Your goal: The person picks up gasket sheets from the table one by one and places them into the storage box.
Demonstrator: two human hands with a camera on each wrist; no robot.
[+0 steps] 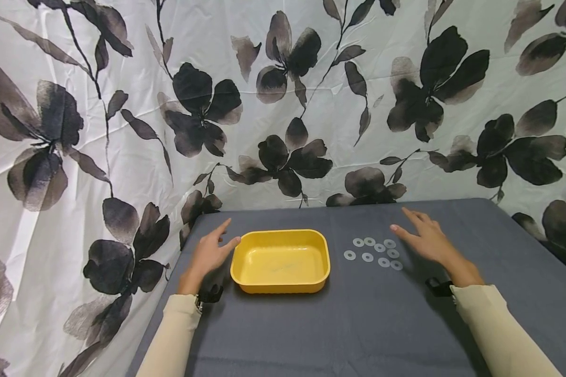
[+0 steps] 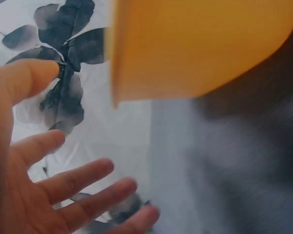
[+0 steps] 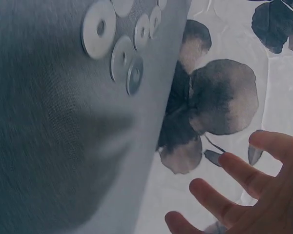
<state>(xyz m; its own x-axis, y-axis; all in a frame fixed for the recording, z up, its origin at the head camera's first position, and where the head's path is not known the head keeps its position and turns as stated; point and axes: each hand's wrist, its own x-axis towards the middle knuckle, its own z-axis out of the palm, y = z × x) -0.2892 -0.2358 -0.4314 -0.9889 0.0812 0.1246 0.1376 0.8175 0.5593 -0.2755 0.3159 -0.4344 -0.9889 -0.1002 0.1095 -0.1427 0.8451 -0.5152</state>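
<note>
A yellow rectangular tray (image 1: 283, 288) with rounded corners stands on the grey cloth, and nothing shows inside it. Just left of it is my left hand (image 1: 211, 255), fingers spread and holding nothing; in the left wrist view a gap separates the hand (image 2: 63, 195) from the tray's side (image 2: 185, 53). Several flat metal washers (image 1: 379, 247) lie loosely grouped to the right of the tray. My right hand (image 1: 426, 241) hovers right of these washers with its fingers apart and holds nothing. The right wrist view shows washers (image 3: 99, 30) on the cloth, away from the fingers.
A grey cloth (image 1: 339, 330) covers the table. Behind and to the left hangs a white curtain (image 1: 137, 31) with dark flowers. Black straps (image 1: 438, 287) are at both wrists.
</note>
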